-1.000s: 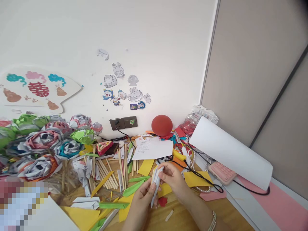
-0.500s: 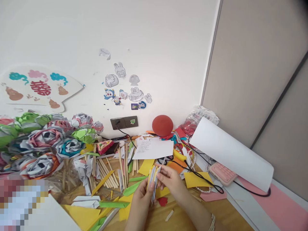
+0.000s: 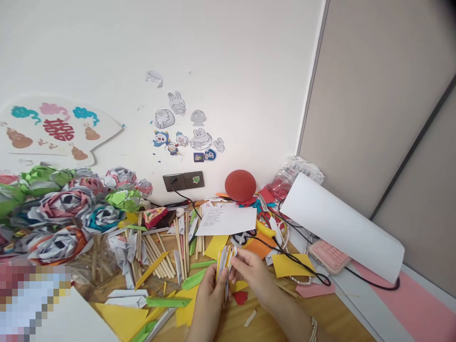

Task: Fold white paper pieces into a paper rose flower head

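Observation:
Both hands meet low in the middle of the head view, above a wooden table (image 3: 342, 318). My left hand (image 3: 210, 297) grips the lower part of a thin stack of folded paper pieces (image 3: 223, 262), white with yellow edges, held upright on edge. My right hand (image 3: 253, 273) pinches the top of the same stack with its fingertips. A bracelet sits on my right wrist. Under the hands lie green paper strips (image 3: 194, 280), yellow paper and a small red scrap (image 3: 241, 298).
Paper roses (image 3: 64, 209) are piled at the left. Wooden sticks (image 3: 160, 254) lie scattered beside them. A written note (image 3: 228, 219), a red ball (image 3: 240, 185), a black cable (image 3: 299, 261), a pink calculator (image 3: 329, 256) and a leaning white sheet (image 3: 342, 225) crowd the right.
The paper stack and both hands have shifted slightly left and turned more edge-on. My right fingers have slid along the stack's top.

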Tool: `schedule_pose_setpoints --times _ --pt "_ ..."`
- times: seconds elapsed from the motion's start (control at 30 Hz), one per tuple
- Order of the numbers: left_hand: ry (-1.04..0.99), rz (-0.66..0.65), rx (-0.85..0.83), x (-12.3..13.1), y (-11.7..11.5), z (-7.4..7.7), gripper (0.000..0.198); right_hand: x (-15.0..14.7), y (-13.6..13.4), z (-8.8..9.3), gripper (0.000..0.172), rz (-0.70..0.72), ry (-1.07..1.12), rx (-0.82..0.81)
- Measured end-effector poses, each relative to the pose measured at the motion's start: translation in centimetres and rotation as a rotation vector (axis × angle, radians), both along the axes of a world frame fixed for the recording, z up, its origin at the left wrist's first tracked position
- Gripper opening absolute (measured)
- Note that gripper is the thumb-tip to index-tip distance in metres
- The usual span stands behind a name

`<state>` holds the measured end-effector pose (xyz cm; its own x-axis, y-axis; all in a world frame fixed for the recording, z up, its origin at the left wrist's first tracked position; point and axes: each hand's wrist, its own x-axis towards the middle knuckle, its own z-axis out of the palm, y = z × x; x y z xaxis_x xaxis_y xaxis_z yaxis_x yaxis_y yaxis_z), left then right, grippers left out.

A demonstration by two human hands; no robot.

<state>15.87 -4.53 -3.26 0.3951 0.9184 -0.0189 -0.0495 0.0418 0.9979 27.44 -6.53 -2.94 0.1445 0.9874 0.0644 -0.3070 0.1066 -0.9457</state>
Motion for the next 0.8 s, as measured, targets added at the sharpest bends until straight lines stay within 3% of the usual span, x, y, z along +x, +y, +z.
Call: schedule_pose_setpoints --times 0.17,0.43,0.8 --pt "-0.044 -0.038 -0.089 -0.07 -0.13 0.28 0.040 0.06 0.26 -0.40 0.042 0.006 0.021 0.005" --pt "0.044 0.041 0.048 -0.07 0.12 -0.22 0.040 0.01 0.25 -0.44 0.045 -0.008 0.025 0.040" --pt "-0.058 -0.114 -0.055 0.21 0.30 -0.50 0.041 0.27 0.26 -1.01 0.052 -0.110 -0.071 0.035"
